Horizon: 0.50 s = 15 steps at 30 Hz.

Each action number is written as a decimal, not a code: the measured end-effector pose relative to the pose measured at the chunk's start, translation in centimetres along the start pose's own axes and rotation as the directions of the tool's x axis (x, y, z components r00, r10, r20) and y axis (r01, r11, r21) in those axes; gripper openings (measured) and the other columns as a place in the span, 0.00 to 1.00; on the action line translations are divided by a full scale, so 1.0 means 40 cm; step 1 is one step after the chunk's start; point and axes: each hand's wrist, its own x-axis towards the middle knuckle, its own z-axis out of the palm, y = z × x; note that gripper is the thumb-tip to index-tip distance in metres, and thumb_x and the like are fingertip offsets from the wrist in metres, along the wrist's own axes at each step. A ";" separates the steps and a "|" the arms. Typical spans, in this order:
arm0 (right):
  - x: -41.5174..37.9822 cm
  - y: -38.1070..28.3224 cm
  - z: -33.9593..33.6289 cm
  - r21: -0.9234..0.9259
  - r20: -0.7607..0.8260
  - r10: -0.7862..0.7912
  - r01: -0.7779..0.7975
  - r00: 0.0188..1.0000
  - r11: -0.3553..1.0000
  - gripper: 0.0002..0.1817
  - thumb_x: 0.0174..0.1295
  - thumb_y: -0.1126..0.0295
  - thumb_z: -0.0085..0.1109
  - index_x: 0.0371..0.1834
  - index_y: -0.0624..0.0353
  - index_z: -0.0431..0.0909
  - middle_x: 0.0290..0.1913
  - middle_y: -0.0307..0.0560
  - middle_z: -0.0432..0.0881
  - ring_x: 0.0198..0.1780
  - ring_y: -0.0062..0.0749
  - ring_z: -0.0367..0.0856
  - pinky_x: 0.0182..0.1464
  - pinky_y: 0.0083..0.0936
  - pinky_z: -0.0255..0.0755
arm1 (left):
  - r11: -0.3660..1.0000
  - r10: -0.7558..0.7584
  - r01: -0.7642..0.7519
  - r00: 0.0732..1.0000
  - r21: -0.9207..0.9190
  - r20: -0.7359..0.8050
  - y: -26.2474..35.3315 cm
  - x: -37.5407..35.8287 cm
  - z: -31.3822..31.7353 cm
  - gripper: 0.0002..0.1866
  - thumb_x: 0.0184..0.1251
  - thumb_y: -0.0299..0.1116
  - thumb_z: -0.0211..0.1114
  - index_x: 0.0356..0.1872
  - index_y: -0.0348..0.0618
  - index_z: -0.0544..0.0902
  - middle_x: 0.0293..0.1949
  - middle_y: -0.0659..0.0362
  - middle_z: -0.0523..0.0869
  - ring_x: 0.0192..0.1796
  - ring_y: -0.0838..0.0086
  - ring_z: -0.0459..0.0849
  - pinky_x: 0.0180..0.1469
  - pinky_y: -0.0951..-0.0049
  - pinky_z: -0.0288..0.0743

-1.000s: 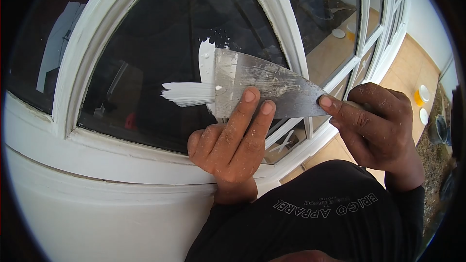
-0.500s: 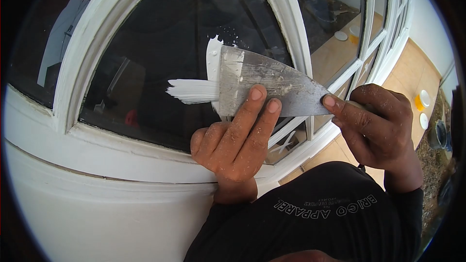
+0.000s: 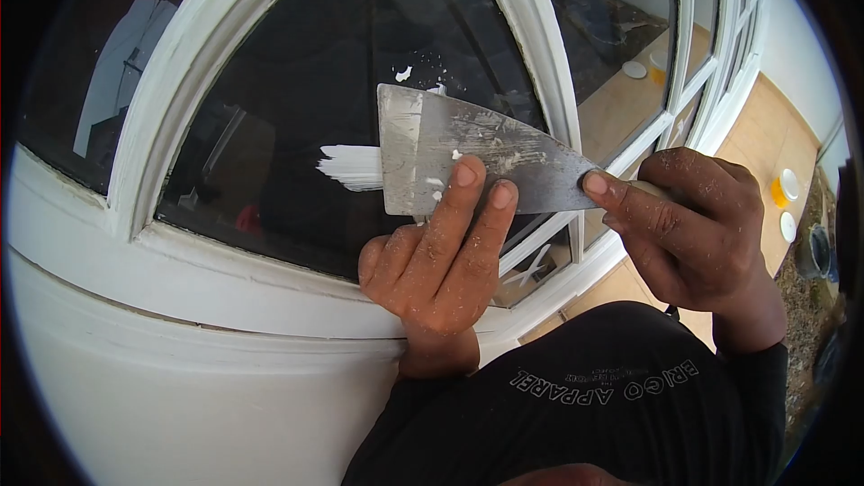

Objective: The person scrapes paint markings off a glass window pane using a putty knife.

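Observation:
A wide metal scraper [image 3: 486, 144] lies over the dark window glass [image 3: 297, 54], its broad edge toward the left. My right hand [image 3: 693, 225] is wrapped round its handle, with a finger on the narrow end of the blade. Two fingers of my left hand [image 3: 441, 252] rest stretched on the blade's lower middle, the other fingers bent. A patch of white paint [image 3: 351, 167] on the glass sticks out left of the blade, and small white flecks lie above it. White bits sit on the blade near my left fingertips.
White window frame bars [image 3: 540, 45] surround the pane, and a white sill [image 3: 225, 288] runs below it. At the right, a yellow-and-white container [image 3: 785, 187] and a white lid [image 3: 787, 226] are on the tiled floor [image 3: 756, 135]. A bucket [image 3: 817, 252] stands beyond.
The scraper's edge has moved left across the glass, and the upright white strip in front of it no longer shows. White bits now sit on the blade.

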 end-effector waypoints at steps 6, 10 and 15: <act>-0.026 0.004 0.005 -0.002 -0.011 0.017 -0.017 1.000 1.000 0.24 0.51 0.77 0.72 0.56 0.56 0.88 0.27 0.45 0.79 0.23 0.28 0.79 0.23 0.24 0.70 | 0.998 0.061 -0.062 0.995 0.012 0.078 -0.008 0.007 -0.015 0.14 0.61 0.31 0.73 0.47 0.62 0.92 0.53 0.69 0.92 0.21 0.87 0.69 0.26 0.85 0.56; -0.035 -0.001 0.010 0.031 -0.001 0.063 -0.063 0.998 0.998 0.25 0.52 0.77 0.72 0.57 0.56 0.87 0.28 0.45 0.79 0.24 0.29 0.79 0.24 0.24 0.71 | 0.993 0.119 -0.120 0.987 0.007 0.110 -0.008 0.009 -0.019 0.11 0.67 0.31 0.71 0.49 0.47 0.91 0.49 0.46 0.92 0.18 0.78 0.74 0.21 0.78 0.58; -0.029 -0.008 0.008 0.044 0.004 0.078 -0.079 0.997 0.996 0.25 0.52 0.78 0.72 0.57 0.56 0.87 0.29 0.45 0.79 0.24 0.29 0.79 0.25 0.24 0.71 | 0.999 -0.002 -0.001 0.998 0.047 0.062 0.003 0.002 -0.013 0.15 0.61 0.33 0.75 0.48 0.65 0.92 0.53 0.69 0.92 0.20 0.88 0.70 0.25 0.82 0.54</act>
